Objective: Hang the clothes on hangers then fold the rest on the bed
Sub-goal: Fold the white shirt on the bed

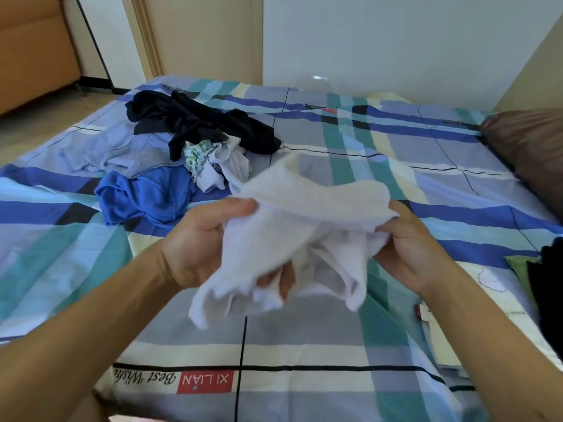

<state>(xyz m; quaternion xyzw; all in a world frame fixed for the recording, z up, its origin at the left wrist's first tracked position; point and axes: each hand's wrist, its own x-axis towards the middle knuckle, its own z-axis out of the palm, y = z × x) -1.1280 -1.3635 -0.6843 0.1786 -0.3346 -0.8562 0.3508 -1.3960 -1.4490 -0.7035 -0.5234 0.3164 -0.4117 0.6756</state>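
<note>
Holding: the left hand (198, 248) and the right hand (417, 248) carry one white garment (304, 214) between them, lifted above the bed (304, 345).
Left grip: clamped on the white garment's left end, with the thumb over the top fold. The fingers are curled underneath, their tips showing below the cloth.
Right grip: clamped on the white garment's right end, fingers curled into the bunched fabric.
White garment: crumpled and slightly blurred, spanning both hands, with loose ends hanging down beneath them. What kind of garment it is cannot be told.
Bed: directly under the white garment, covered by a plaid sheet in blue, teal, grey and cream with thin black lines.
Label: a red label (204, 380) printed on the sheet, nearer the person than the white garment and left of it. It reads "XI LIAN" upside down.
Pile: beyond the white garment and to its left, a loose heap lies on the sheet.
Pile contents: the blue garment (146, 196) is nearest, with a pale blue shirt (100, 147) behind it. A green-patterned piece (198, 153) and a white piece (231, 166) sit in the middle. The black garment (195, 120) is farthest.
Cushion: a brown cushion (530, 147), well to the right of the white garment and beyond it.
Edge clothes: dark and green clothes (545, 269), right of the white garment at the frame's edge.
Wall: a pale wall (396, 41), far beyond the white garment.
</note>
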